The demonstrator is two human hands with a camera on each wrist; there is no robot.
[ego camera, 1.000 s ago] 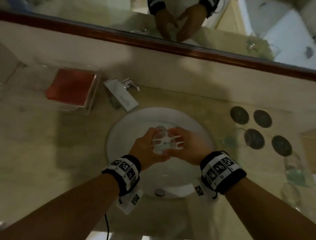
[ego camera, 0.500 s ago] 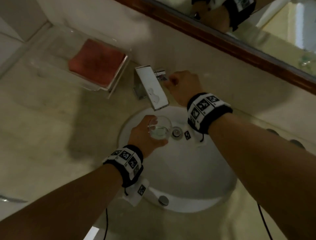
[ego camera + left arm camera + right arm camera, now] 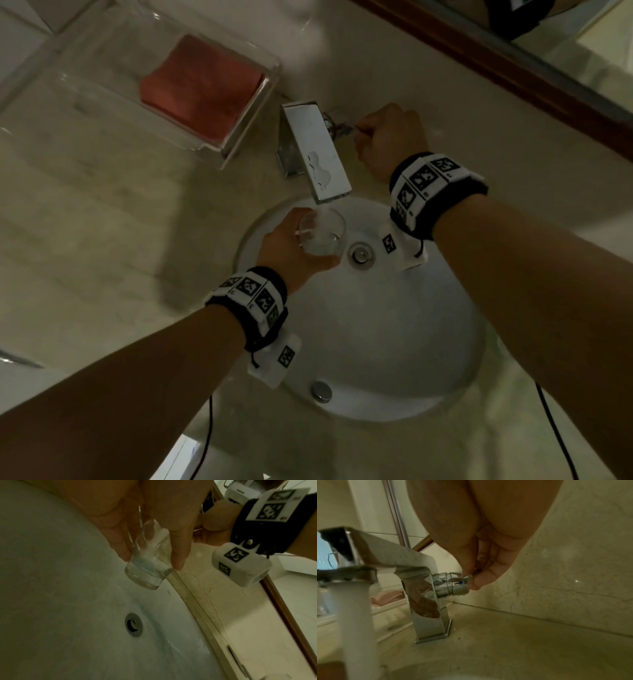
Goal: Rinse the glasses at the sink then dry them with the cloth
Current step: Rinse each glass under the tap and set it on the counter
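A small clear glass (image 3: 322, 233) sits upright in my left hand (image 3: 291, 250), just under the chrome faucet (image 3: 315, 150) spout above the white sink (image 3: 394, 342). In the left wrist view my fingers wrap the glass (image 3: 149, 563), with foamy water inside it. My right hand (image 3: 387, 137) pinches the faucet handle (image 3: 342, 128) at the faucet's right side. The right wrist view shows the fingertips (image 3: 476, 582) on the handle (image 3: 453, 584) and a white water stream (image 3: 354, 615) falling from the spout. A red cloth (image 3: 202, 82) lies folded in a clear tray (image 3: 239, 137) at the back left.
The drain (image 3: 359, 253) lies just right of the glass, and an overflow knob (image 3: 321, 390) sits on the near rim. A beige marble counter surrounds the basin. A wood-framed mirror (image 3: 496, 58) runs along the wall behind.
A second ago both hands held the glass over the basin. My right hand has gone to the faucet handle, the left has carried the glass under the spout, and water now runs.
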